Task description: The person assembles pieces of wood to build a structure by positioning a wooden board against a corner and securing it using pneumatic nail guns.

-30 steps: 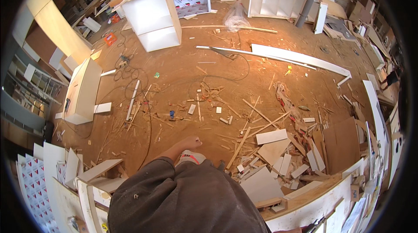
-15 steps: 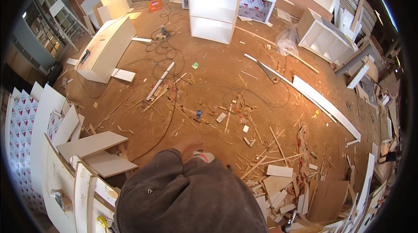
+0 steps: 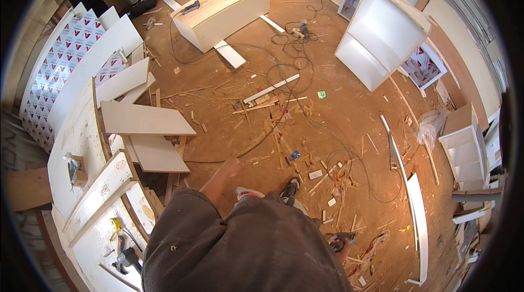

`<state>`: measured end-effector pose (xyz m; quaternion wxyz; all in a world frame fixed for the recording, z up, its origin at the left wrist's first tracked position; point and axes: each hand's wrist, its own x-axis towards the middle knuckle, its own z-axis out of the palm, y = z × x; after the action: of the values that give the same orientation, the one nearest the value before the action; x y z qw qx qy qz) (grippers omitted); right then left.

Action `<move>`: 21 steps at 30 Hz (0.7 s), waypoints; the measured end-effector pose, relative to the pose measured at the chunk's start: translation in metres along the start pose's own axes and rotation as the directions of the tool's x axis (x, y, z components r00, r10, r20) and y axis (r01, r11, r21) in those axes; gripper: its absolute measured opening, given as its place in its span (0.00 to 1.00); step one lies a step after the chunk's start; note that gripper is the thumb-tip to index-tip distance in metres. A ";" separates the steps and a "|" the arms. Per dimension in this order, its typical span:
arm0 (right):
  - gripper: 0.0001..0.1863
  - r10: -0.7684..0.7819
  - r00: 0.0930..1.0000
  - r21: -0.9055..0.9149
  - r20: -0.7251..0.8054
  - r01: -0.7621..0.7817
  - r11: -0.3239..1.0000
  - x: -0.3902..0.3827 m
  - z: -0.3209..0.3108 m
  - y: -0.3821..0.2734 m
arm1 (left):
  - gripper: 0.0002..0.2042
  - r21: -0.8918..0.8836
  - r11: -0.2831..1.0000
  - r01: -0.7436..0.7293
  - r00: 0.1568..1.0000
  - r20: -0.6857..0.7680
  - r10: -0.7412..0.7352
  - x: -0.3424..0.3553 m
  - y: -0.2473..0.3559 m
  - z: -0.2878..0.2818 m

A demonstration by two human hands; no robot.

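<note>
My left hand (image 3: 232, 168) hangs low in front of me, over the littered brown floor. Nothing shows in it, and its fingers look loosely stretched out, though small and slightly blurred. Close by are my shoes, one of them dark (image 3: 289, 189). On my other side, my right hand (image 3: 342, 252) is partly hidden by my dark sleeve and body. Its fingers are closed round a dark hand tool (image 3: 345, 237) whose exact kind I cannot make out.
A white-topped workbench (image 3: 71, 128) at left carries a yellow tape measure (image 3: 115, 225) and a hammer (image 3: 129, 258). Cut boards (image 3: 147, 119) jut from it. Ahead lie a pale cabinet (image 3: 229, 19), a white open cabinet (image 3: 376, 35), cords, wood scraps and a long white strip (image 3: 401, 166).
My view has turned left, so the cabinets sit farther right and more of the workbench shows. My right hand with the dark tool has come farther into view.
</note>
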<state>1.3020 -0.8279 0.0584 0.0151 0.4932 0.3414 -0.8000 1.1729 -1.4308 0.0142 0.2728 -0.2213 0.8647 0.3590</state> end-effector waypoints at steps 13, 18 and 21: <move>0.13 0.362 0.902 -0.938 0.236 0.115 0.326 0.192 0.432 -0.019 | 0.11 -0.063 0.995 0.072 0.976 -0.203 -0.084 -0.043 -0.059 0.030; 0.14 0.381 0.855 -0.924 0.353 0.254 0.287 0.199 0.560 0.050 | 0.06 -0.100 0.992 0.073 0.984 -0.156 -0.088 -0.001 -0.095 0.025; 0.15 0.369 0.849 -0.919 0.377 0.294 0.264 0.203 0.613 0.089 | 0.09 0.237 0.970 -0.060 0.997 0.063 0.046 0.050 -0.105 -0.029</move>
<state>0.7529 -1.1768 0.0205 0.4239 0.1489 0.7231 -0.5246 1.1869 -1.5294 -0.0523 0.3121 -0.1532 0.8992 0.2655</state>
